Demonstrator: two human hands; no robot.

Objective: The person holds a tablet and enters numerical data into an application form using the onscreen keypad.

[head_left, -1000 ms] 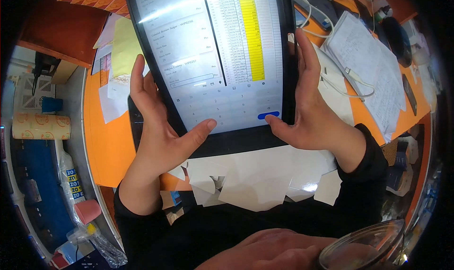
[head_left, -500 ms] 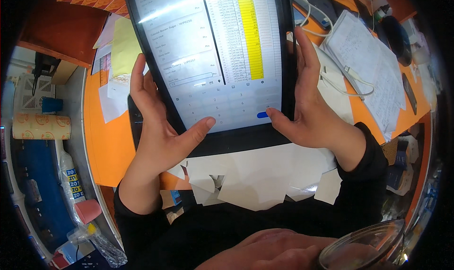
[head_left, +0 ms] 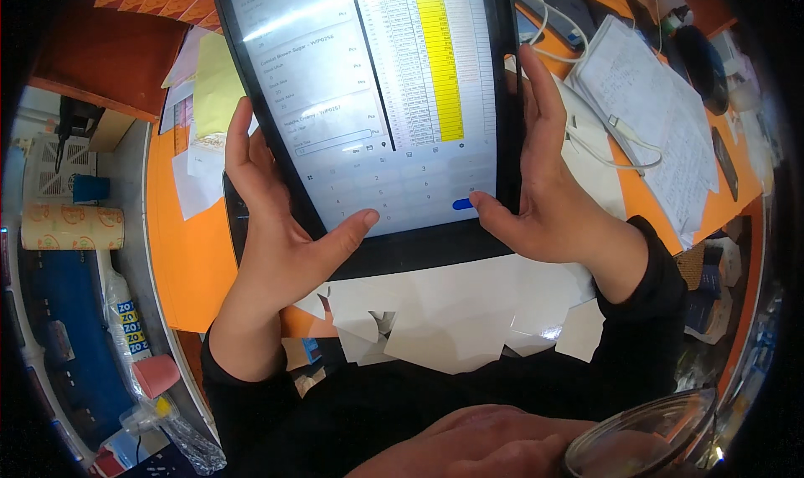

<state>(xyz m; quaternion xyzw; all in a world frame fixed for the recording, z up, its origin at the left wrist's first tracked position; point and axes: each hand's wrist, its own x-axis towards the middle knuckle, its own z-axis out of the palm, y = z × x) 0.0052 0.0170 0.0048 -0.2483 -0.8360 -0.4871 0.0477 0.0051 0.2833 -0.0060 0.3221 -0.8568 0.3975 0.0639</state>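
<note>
Between my two hands is a large black-framed tablet (head_left: 394, 256), tilted over the desk with its lit screen toward me. The screen is split: a list on the left, a table with a yellow column on the right, and a number keypad below. My left hand (head_left: 289, 227) grips the left edge, its thumb over the lower keypad. My right hand (head_left: 544, 189) holds the right edge, with the thumb tip at a blue key in the keypad's lower right. Most of my fingertips are hidden behind the tablet.
White paper sheets (head_left: 444, 319) lie under the tablet on the orange desk (head_left: 188, 269). To the right are a handwritten notepad (head_left: 645, 118) and a white cable (head_left: 624, 131). Yellow paper (head_left: 219, 84) lies at the left. A pink cup (head_left: 156, 376) stands lower left.
The tablet has shifted very slightly left in the view, together with my left hand. Both thumbs keep nearly the same places over the keypad.
</note>
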